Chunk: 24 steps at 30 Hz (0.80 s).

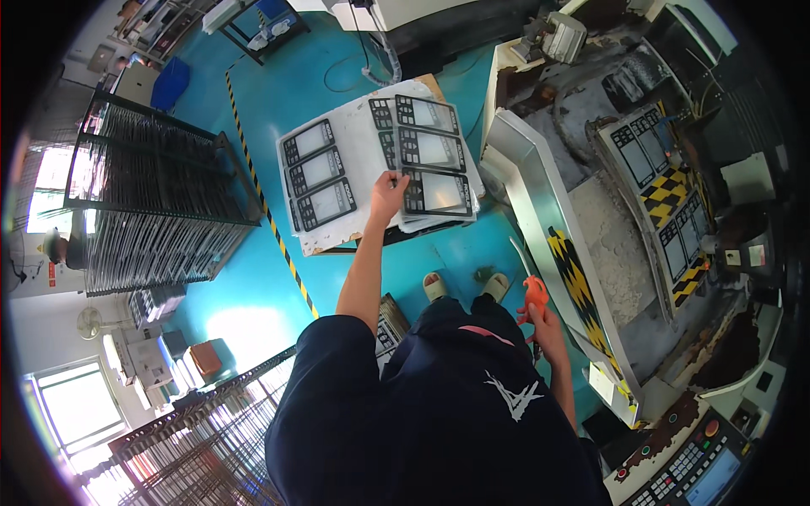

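Note:
My left hand [387, 197] reaches over the white table, its fingers closed on the left edge of a clear sheet [435, 155] printed with black-framed windows. That sheet lies over other sheets at the table's right side. A second printed sheet [319, 173] rests on the left part of the table. Low at my right side, my right hand [547, 327] grips an orange air gun [534, 295], whose thin pale nozzle points up and away from me. The hand hides part of its handle.
The white worktable [359, 135] has worn edges. To the right stands an open machine [612, 228] with similar printed sheets on its bed; its control panel [688, 468] is at lower right. Drying racks [156, 202] stand at left, with another rack [194, 438] at lower left.

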{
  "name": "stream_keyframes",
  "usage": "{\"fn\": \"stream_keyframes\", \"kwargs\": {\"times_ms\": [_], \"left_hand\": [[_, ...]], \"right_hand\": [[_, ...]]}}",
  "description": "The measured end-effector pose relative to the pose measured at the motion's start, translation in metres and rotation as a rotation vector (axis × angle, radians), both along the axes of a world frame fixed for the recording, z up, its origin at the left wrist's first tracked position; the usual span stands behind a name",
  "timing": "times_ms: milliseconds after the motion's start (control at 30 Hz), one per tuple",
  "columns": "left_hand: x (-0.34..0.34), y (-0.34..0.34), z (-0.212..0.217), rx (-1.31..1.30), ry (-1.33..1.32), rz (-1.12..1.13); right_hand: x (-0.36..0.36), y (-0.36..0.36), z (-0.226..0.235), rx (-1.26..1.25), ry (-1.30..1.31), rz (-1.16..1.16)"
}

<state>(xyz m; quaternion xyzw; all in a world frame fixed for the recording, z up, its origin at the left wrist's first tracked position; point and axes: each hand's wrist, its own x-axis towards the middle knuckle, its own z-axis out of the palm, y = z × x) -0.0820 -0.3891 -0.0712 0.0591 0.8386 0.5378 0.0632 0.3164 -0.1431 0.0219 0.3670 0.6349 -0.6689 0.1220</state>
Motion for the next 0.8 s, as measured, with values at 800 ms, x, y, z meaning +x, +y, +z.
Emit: {"fn": "stream_keyframes", "kwargs": {"times_ms": [800], "left_hand": [[0.058, -0.068, 0.289, 0.590, 0.778, 0.189]], "right_hand": [[-0.055, 0.040, -0.036, -0.006, 0.148, 0.266]]}}
